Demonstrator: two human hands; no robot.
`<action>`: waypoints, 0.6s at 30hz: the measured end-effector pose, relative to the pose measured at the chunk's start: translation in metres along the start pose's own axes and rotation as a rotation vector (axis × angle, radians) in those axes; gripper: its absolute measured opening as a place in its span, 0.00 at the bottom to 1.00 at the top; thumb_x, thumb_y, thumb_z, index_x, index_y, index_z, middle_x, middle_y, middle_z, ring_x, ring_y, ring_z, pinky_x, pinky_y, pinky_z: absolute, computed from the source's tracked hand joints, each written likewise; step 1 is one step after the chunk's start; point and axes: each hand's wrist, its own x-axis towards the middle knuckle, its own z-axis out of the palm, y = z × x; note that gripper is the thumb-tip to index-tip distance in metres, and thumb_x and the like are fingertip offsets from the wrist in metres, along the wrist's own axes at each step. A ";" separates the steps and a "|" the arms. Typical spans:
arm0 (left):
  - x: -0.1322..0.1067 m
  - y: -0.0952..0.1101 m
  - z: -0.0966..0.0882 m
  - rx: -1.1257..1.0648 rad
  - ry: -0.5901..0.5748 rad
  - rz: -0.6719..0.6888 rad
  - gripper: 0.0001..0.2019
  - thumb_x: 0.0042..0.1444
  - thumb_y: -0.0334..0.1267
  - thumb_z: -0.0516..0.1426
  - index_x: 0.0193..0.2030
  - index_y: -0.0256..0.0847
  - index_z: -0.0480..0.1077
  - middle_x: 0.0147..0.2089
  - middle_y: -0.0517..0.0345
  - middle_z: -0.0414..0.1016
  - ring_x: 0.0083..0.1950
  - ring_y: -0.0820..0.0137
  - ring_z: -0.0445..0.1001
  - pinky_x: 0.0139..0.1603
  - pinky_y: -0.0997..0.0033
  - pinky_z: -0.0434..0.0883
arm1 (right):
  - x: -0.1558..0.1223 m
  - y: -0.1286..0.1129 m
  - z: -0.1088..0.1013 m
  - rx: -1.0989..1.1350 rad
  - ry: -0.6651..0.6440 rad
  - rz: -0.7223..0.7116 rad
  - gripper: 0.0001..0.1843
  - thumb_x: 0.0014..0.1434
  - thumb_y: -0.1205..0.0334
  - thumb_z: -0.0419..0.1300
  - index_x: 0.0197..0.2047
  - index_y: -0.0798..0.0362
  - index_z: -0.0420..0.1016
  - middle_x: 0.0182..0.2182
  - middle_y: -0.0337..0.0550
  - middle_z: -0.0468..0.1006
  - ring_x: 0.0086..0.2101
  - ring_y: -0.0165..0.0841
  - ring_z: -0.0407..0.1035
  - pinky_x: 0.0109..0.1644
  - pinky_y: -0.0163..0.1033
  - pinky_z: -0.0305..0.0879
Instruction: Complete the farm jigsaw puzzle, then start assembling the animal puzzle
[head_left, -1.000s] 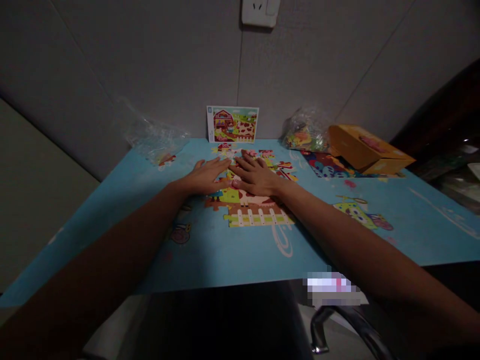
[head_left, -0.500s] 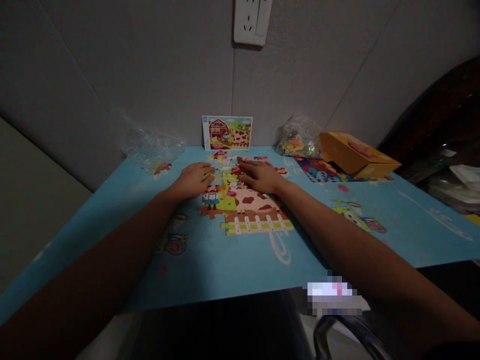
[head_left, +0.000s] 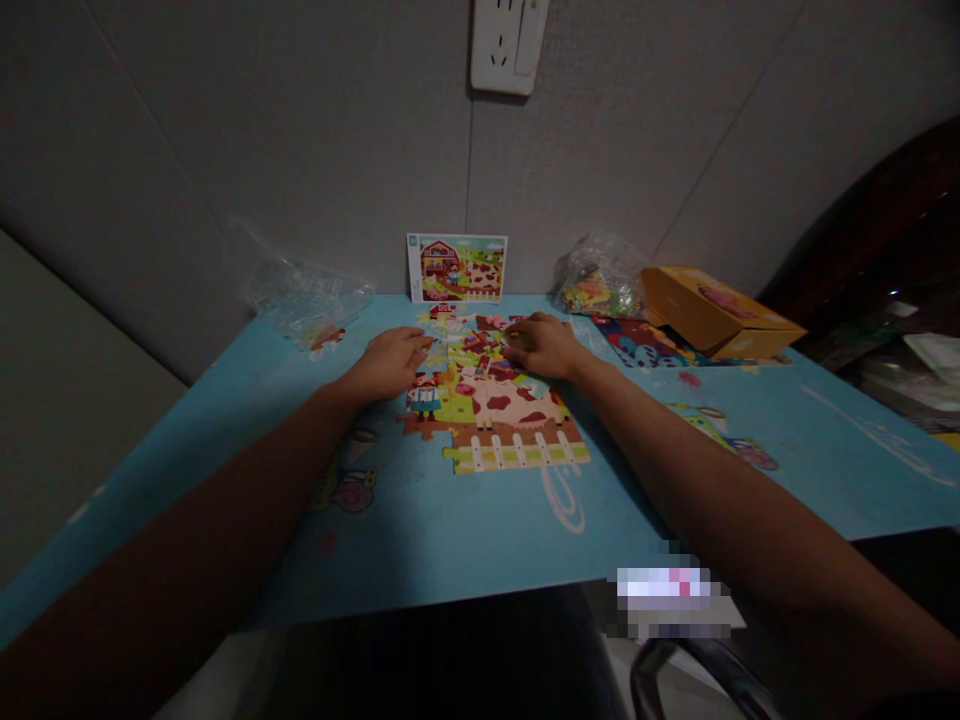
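**Thin puzzle looks light and best held by its edges**

The partly joined farm puzzle lies flat on the blue worktop, between the person's two hands and in front of the picture card leaning against the wall. Its outline is uneven, with a tab jutting left from the strip showing a white fence.

The left hand lies at the puzzle's left side, fingers close together and slightly bent. The right hand curls over the upper right part. Whether either pinches a piece cannot be told, since the fingertips are partly hidden.

The pieces are probably card: light, fairly stiff, not slippery, but easily creased at the tabs. A single piece should suit a thumb-and-finger hold on its straight sides. The joined part would likely sag or split if lifted by one corner; flat palms under or along opposite edges seem safer.

To the right are a clear bag of pieces and an orange box.
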 end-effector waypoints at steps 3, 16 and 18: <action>-0.001 0.000 -0.001 0.012 0.000 0.002 0.23 0.64 0.40 0.43 0.59 0.37 0.71 0.62 0.45 0.71 0.63 0.57 0.68 0.65 0.53 0.63 | 0.001 0.002 0.000 0.049 0.076 -0.001 0.29 0.59 0.46 0.59 0.59 0.53 0.73 0.52 0.58 0.74 0.52 0.51 0.68 0.57 0.55 0.61; -0.011 0.047 -0.020 -0.178 0.371 0.246 0.29 0.55 0.42 0.62 0.63 0.41 0.64 0.65 0.41 0.62 0.67 0.53 0.62 0.65 0.48 0.64 | -0.019 -0.072 0.000 0.430 0.487 -0.358 0.31 0.59 0.47 0.62 0.61 0.51 0.64 0.51 0.52 0.73 0.48 0.43 0.67 0.52 0.48 0.64; -0.013 0.048 -0.020 -0.210 0.405 0.225 0.24 0.57 0.36 0.59 0.61 0.40 0.67 0.62 0.43 0.66 0.64 0.56 0.66 0.63 0.51 0.68 | -0.019 -0.071 0.001 0.469 0.487 -0.323 0.30 0.59 0.49 0.62 0.61 0.51 0.64 0.49 0.51 0.74 0.45 0.42 0.68 0.51 0.48 0.65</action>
